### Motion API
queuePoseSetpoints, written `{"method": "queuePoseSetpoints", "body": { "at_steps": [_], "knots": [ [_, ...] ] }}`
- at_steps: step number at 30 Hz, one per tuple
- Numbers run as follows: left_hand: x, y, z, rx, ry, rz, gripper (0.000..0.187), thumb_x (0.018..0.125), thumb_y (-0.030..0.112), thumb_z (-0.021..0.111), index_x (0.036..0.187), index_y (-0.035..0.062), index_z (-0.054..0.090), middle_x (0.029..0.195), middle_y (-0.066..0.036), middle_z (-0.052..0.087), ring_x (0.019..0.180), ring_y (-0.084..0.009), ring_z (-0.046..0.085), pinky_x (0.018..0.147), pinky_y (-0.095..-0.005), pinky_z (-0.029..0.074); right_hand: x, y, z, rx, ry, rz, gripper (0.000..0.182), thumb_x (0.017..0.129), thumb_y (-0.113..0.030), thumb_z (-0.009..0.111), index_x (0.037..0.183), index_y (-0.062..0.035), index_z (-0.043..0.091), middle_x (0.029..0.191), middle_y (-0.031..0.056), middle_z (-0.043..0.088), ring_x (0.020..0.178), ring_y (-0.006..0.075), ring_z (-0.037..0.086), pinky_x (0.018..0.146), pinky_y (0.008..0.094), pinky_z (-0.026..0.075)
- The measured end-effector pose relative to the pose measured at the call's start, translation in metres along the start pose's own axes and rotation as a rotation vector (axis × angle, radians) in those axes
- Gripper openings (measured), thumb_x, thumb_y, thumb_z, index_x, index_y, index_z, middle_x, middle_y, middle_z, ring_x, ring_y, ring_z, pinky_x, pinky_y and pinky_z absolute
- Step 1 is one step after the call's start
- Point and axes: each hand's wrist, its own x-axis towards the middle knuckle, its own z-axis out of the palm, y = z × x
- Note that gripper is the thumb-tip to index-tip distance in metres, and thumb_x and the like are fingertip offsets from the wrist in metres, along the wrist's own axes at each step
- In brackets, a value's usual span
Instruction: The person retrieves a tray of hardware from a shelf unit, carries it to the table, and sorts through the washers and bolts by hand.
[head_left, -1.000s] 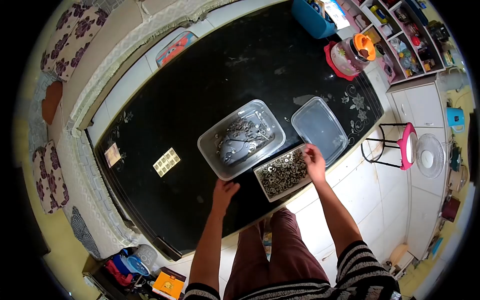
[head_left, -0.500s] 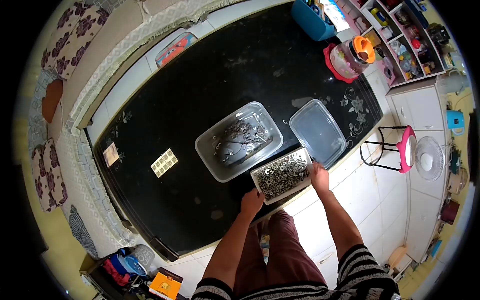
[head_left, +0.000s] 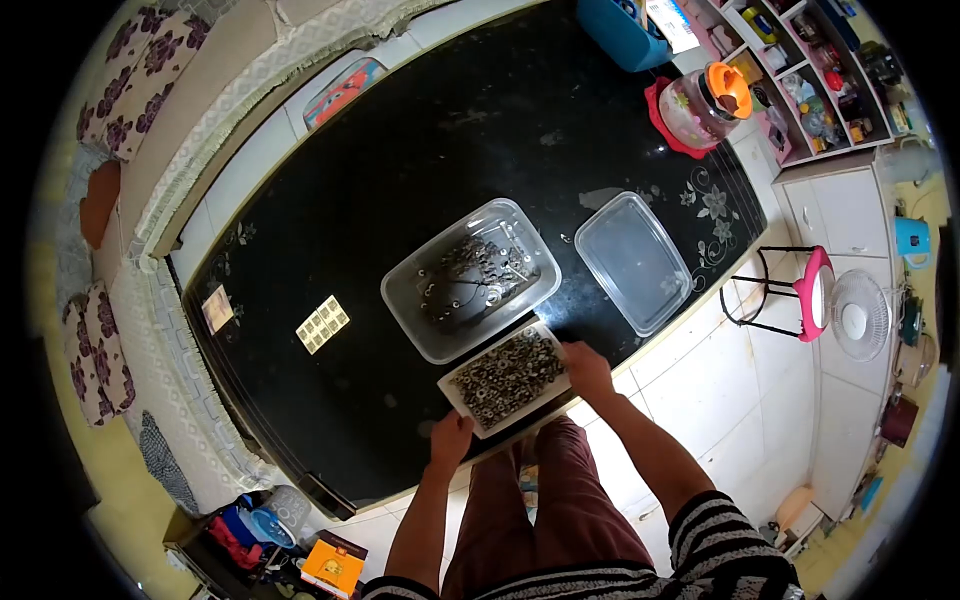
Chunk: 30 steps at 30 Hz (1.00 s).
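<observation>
Left grip [head_left: 453,438], right grip [head_left: 588,371] (tray [head_left: 451,389] between)

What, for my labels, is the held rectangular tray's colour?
The rectangular tray is off-white, clearest in the head view.

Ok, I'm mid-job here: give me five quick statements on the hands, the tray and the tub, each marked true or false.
1. The left hand and right hand both grip the white tray. True.
2. The clear lid covers the tub. False: it lies apart, to the tub's right, on the black table.
3. The tray is full of small ring-like parts. True.
4. The tray is beyond the tub, as seen by the person. False: it is on the near side.
5. The tub has nothing in it. False: small loose pieces lie inside.
</observation>
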Motion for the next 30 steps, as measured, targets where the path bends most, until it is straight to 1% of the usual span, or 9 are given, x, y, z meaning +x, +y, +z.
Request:
{"method": "queuePoseSetpoints", "body": {
  "at_steps": [3, 11, 14, 17, 20, 22, 26, 27, 30],
  "knots": [
    [-0.013, -0.019, -0.009, 0.045, 0.01, -0.029, 0.024, 0.077, 0.022, 0.049, 0.073, -0.0023, 0.049, 0.064, -0.018, 0.053, 0.06, -0.0354, 0.052, 0.053, -0.0405, 0.04, -0.005, -0.013, 0.022, 0.073, 0.077, -0.118, 0.026, 0.07, -0.001, 0.043, 0.093, -0.0091, 0.051, 0.078, 0.0113, 0.05, 0.074, 0.0307, 0.052, 0.059, 0.0386, 0.043],
    [-0.035, -0.055, -0.02, -0.01, 0.043, -0.108, 0.024, 0.076, 0.021, 0.049, 0.077, -0.0022, 0.05, 0.067, -0.02, 0.055, 0.066, -0.036, 0.054, 0.058, -0.0412, 0.042, -0.025, -0.037, 0.05, 0.161, -0.013, -0.023, 0.029, 0.071, -0.004, 0.048, 0.099, -0.009, 0.051, 0.082, 0.0118, 0.051, 0.076, 0.0324, 0.051, 0.062, 0.0381, 0.044],
    [-0.03, -0.061, -0.023, 0.042, -0.051, -0.128, 0.023, 0.074, 0.021, 0.053, 0.083, -0.0008, 0.05, 0.072, -0.017, 0.057, 0.07, -0.0336, 0.055, 0.061, -0.0393, 0.044, -0.02, -0.031, 0.041, 0.207, -0.047, -0.036, 0.031, 0.072, -0.006, 0.052, 0.103, -0.0081, 0.05, 0.084, 0.0098, 0.053, 0.073, 0.0263, 0.055, 0.061, 0.0333, 0.045],
    [-0.019, -0.051, -0.043, -0.052, -0.069, -0.123, 0.032, 0.07, 0.018, 0.059, 0.095, 0.0003, 0.049, 0.085, -0.016, 0.057, 0.079, -0.0296, 0.056, 0.068, -0.0355, 0.045, 0.006, -0.023, 0.018, 0.628, 0.152, 0.13, 0.042, 0.074, -0.01, 0.057, 0.113, -0.0074, 0.043, 0.083, 0.006, 0.053, 0.072, 0.0132, 0.054, 0.062, 0.0259, 0.045],
    [0.009, -0.058, -0.044, -0.292, 0.298, 0.071, 0.048, 0.072, 0.015, 0.061, 0.112, 0.0003, 0.04, 0.107, -0.015, 0.048, 0.097, -0.0226, 0.049, 0.082, -0.0308, 0.039, 0.046, -0.016, -0.013, 0.968, 0.262, 0.157, 0.048, 0.077, -0.015, 0.056, 0.12, -0.009, 0.036, 0.084, 0.0059, 0.053, 0.075, 0.0127, 0.053, 0.064, 0.0243, 0.045],
    [0.032, -0.044, -0.053, -0.398, 0.346, 0.128, 0.053, 0.073, 0.017, 0.061, 0.117, 0.0004, 0.037, 0.113, -0.017, 0.043, 0.103, -0.0245, 0.046, 0.085, -0.0319, 0.037, 0.07, -0.035, -0.039, 0.951, 0.227, 0.322, 0.046, 0.079, -0.019, 0.054, 0.12, -0.0087, 0.036, 0.085, 0.0056, 0.053, 0.076, 0.0127, 0.052, 0.064, 0.0242, 0.045],
    [0.06, 0.009, -0.073, -0.848, 0.296, 0.101, 0.054, 0.078, 0.018, 0.056, 0.123, 0.0023, 0.03, 0.12, -0.016, 0.038, 0.107, -0.022, 0.042, 0.089, -0.0297, 0.034, 0.102, -0.026, -0.022, 0.8, 0.085, 0.324, 0.033, 0.08, -0.019, 0.053, 0.108, -0.0038, 0.046, 0.079, 0.0066, 0.056, 0.065, 0.01, 0.053, 0.057, 0.0228, 0.046],
    [0.063, 0.016, -0.075, -0.955, 0.296, 0.126, 0.054, 0.08, 0.017, 0.055, 0.125, 0.0031, 0.028, 0.122, -0.016, 0.036, 0.107, -0.0213, 0.042, 0.089, -0.0289, 0.033, 0.101, -0.039, -0.024, 0.821, 0.183, 0.31, 0.023, 0.08, -0.013, 0.05, 0.1, -0.0017, 0.05, 0.072, 0.0066, 0.057, 0.055, 0.0097, 0.053, 0.05, 0.0221, 0.046],
    [0.068, 0.023, -0.078, -0.953, 0.236, 0.169, 0.053, 0.08, 0.013, 0.054, 0.125, 0.0019, 0.028, 0.122, -0.015, 0.036, 0.107, -0.0197, 0.041, 0.089, -0.0279, 0.033, 0.101, -0.042, -0.023, 0.798, 0.18, 0.312, 0.021, 0.078, -0.006, 0.046, 0.098, -0.0008, 0.051, 0.067, 0.0063, 0.056, 0.05, 0.0103, 0.053, 0.046, 0.0223, 0.046]
  ]
}}
